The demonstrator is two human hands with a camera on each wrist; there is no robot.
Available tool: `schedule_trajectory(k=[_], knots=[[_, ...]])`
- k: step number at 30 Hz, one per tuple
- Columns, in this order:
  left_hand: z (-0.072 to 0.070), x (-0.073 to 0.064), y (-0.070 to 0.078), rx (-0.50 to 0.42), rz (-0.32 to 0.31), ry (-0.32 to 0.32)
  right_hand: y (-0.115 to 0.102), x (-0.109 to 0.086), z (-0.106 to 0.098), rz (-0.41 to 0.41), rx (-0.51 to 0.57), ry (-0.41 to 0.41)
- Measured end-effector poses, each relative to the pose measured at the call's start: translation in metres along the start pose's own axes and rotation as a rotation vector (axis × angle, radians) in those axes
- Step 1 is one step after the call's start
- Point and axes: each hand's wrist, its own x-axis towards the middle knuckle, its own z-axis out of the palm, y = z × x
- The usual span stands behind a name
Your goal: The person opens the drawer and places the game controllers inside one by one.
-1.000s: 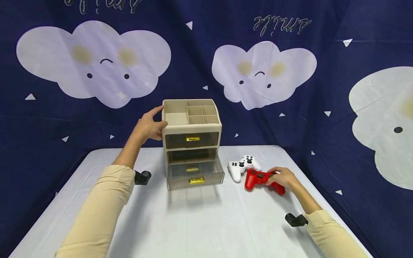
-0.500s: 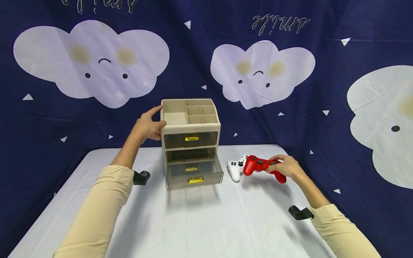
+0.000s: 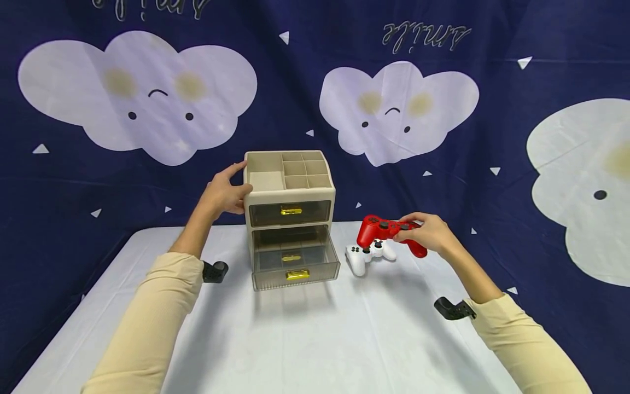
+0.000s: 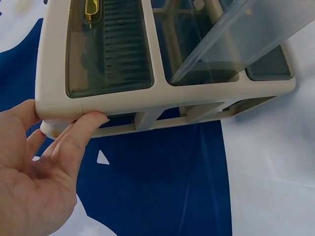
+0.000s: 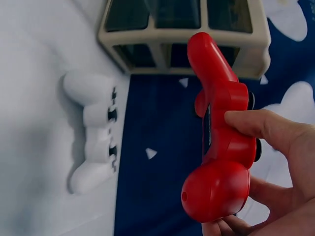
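My right hand [image 3: 425, 232] grips a red game controller [image 3: 370, 231] and holds it raised above the table. In the right wrist view the thumb presses on the controller's red body [image 5: 216, 191], with fingers beneath. A white game controller [image 3: 361, 261] lies on the table, partly overlapped by the red one in the head view. My left hand [image 3: 223, 192] holds the upper left edge of a beige drawer organizer [image 3: 290, 192], thumb and fingers at its corner and side [image 4: 133, 101]. The organizer's clear middle drawer [image 3: 315, 273] is pulled out; the top drawer [image 3: 266, 213] is closed.
The organizer stands toward the back of a white-covered table [image 3: 305, 345]. Its top has several open compartments [image 3: 266, 180]. Behind hangs a dark blue curtain [image 3: 290, 98] with clouds. Black wrist cameras [image 3: 455, 309] jut from both sleeves.
My right hand has lifted the red controller off the table, moving it up and slightly left over the white one. My left hand stays at the organizer.
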Motion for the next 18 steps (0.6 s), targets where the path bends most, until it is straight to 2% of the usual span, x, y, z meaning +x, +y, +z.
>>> schedule_trajectory(k=[7,18], knots=[[0.002,0.000,0.001,0.014,0.004,0.019,-0.034,-0.002,0.001,-0.095,-0.015,0.005],[0.002,0.000,0.000,-0.012,0.000,0.022,-0.085,-0.008,0.023,-0.194,0.028,-0.053]])
